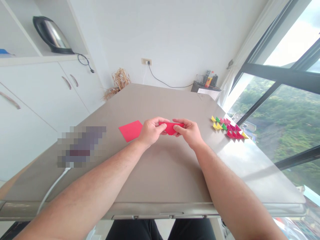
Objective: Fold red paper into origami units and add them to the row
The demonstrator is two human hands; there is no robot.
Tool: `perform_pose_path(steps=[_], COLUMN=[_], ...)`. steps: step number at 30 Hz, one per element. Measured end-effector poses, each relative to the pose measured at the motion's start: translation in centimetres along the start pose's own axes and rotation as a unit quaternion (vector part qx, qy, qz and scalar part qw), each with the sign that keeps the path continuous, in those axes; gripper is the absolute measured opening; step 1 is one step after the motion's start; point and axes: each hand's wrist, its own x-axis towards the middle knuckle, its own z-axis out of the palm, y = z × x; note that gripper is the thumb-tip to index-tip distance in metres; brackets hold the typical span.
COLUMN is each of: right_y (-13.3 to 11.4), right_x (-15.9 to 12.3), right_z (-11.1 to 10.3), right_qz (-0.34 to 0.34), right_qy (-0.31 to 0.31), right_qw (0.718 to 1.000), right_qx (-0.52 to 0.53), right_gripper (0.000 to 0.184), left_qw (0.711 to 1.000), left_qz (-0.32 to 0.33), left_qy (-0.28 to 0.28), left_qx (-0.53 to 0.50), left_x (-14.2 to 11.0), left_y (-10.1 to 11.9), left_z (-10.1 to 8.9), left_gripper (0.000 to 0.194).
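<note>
Between my two hands is a folded piece of red paper (171, 128), held a little above the table. My left hand (153, 130) pinches its left end between thumb and fingers. At the right end, my right hand (188, 130) grips it the same way, thumb on the near face. Just left of my left hand lies red square paper (130, 131), flat on the table and partly covered by that hand. Several small folded paper boats (231, 127) in yellow, green, pink and red stand in rows toward the table's right edge.
The grey table (162, 180) has a blurred-out object (83, 145) on its left, with a white cable (53, 186) running off the front edge. A kettle (53, 35) sits on a shelf at left. Windows line the right side. A small dark cabinet (206, 89) stands beyond the table.
</note>
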Motion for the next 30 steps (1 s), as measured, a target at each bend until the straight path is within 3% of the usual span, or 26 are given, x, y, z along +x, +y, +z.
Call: perform_pose_path(steps=[5,10,16,30], right_y=[0.22,0.5,0.36,0.58], right_x=[0.09,0.06,-0.04,0.15], right_z=[0.07,0.32,0.38,-0.05], right_qz=[-0.007,-0.029,-0.043,-0.012], right_qy=[0.006,0.014,0.003,-0.014], right_qw=[1.0,0.999,0.998,0.995], right_qx=[0.017,0.011,0.051,0.101], right_gripper=[0.019,0.022,0.022,0.023], left_qw=[1.0,0.999,0.996,0.991], left_qz=[0.005,0.008,-0.035,-0.069], left_qy=[0.006,0.029,0.033,0.055], left_qx=[0.009,0.011,-0.071,-0.101], left_x=[-0.26,-0.26,-0.26,-0.29], left_y=[0.12,0.18,0.79,0.91], left_z=[0.34,0.54,0.68,0.76], left_gripper=[0.023,0.019,0.017,0.017])
